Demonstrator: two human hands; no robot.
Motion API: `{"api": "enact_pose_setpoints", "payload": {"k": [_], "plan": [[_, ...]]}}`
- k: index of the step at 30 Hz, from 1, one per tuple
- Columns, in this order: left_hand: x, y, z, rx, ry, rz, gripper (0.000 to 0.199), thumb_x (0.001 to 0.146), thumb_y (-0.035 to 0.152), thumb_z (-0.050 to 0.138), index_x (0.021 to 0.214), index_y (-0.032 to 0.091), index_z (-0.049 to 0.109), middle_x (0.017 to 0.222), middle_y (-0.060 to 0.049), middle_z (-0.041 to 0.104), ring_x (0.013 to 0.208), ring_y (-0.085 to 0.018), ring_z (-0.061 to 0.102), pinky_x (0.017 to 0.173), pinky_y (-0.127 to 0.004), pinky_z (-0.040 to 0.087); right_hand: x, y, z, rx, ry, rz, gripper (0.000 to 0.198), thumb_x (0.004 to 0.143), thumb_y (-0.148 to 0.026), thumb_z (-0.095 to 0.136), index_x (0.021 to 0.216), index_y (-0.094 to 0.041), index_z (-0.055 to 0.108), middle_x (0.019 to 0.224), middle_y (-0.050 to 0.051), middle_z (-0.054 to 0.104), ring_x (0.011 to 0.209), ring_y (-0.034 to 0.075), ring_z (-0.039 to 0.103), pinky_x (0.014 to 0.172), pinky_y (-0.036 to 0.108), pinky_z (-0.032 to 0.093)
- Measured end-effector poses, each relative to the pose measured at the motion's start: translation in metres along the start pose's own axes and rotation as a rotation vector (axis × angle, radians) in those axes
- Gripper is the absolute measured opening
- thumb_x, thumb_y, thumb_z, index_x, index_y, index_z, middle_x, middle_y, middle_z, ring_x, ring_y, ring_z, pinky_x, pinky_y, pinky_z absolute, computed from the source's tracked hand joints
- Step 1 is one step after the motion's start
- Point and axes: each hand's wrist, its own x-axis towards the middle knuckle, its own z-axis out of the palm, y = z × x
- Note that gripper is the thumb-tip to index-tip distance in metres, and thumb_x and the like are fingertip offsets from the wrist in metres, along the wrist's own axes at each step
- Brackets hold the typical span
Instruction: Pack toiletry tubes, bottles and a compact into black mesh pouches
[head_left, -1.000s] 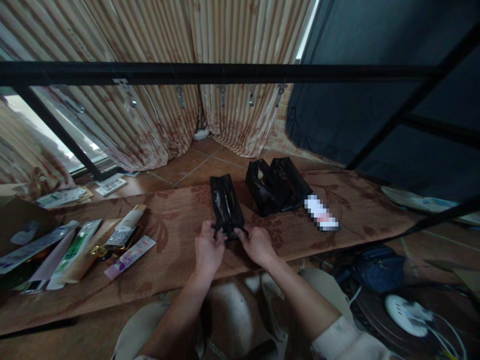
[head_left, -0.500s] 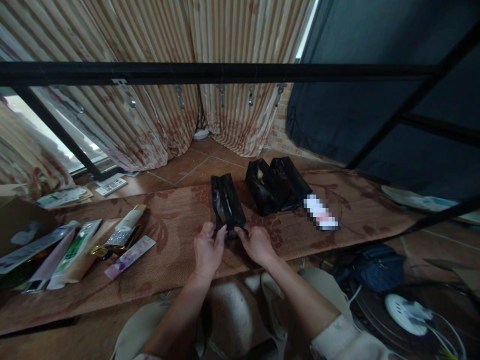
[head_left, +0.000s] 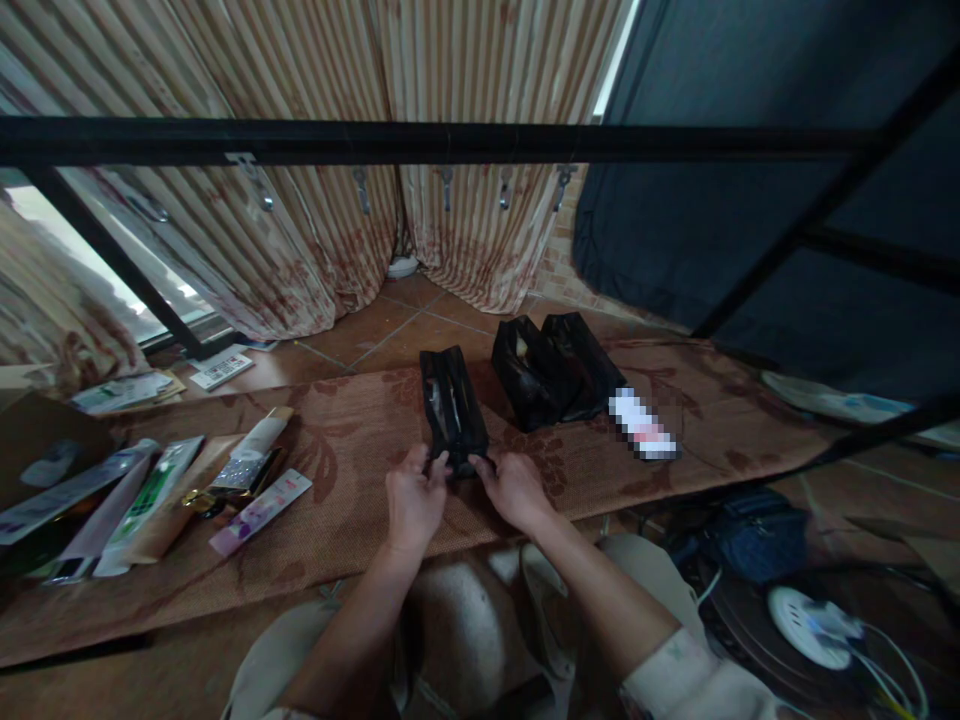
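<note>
A small black mesh-like pouch (head_left: 454,400) lies lengthwise on the brown patterned cloth in front of me. My left hand (head_left: 415,495) pinches its near end on the left side, thumb and fingers closed on the edge. On the other corner of that same end, my right hand (head_left: 517,492) pinches too. Along the pouch's top runs a lengthwise slit or seam; what is inside I cannot make out. Just to the right stand two more black pouches, one (head_left: 529,375) showing something pale through its top, the other (head_left: 581,360) leaning against it.
Several tubes, among them a green-and-white tube (head_left: 154,500), and a pink-white box (head_left: 261,512) lie left, beside a cardboard box (head_left: 45,450). A blurred-out phone-like item (head_left: 643,425) lies right. A black metal bar (head_left: 450,143) with hooks crosses ahead. A power strip (head_left: 806,625) sits lower right.
The slit along the top of the pouch looks narrower. My left thumb has shifted slightly at the near end; both hands otherwise stay in place.
</note>
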Motion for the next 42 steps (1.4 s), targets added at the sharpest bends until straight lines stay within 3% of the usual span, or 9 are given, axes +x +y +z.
{"api": "enact_pose_setpoints", "payload": {"k": [19,34,42], "plan": [[0.0,0.012,-0.006,0.109,0.014,0.077,0.031,0.092,0.036,0.048,0.065,0.022,0.049,0.06,0.0,0.07,0.058,-0.014,0.069,0.052,-0.019,0.043,0.0,0.0,-0.004,0.024,0.026,-0.019,0.032,0.099,-0.038,0.045,0.093,-0.019,0.071,0.091,0.008,0.076,0.084,0.019,0.07,0.067,0.025,0.038],[0.004,0.007,-0.008,0.208,0.023,0.173,0.039,0.095,0.039,0.042,0.063,0.019,0.052,0.053,0.0,0.064,0.052,-0.012,0.063,0.053,-0.02,0.039,0.0,0.0,-0.003,0.018,-0.002,-0.01,0.035,0.099,-0.039,0.043,0.093,-0.019,0.071,0.091,0.008,0.076,0.084,0.019,0.07,0.067,0.025,0.038],[0.002,0.006,-0.019,0.385,0.033,0.175,0.05,0.096,0.044,0.034,0.059,0.018,0.055,0.056,-0.004,0.061,0.057,-0.014,0.061,0.057,-0.024,0.037,0.0,0.002,-0.006,-0.018,-0.047,0.025,0.037,0.099,-0.042,0.042,0.101,-0.018,0.071,0.096,0.011,0.075,0.093,0.021,0.07,0.074,0.026,0.041]]}}
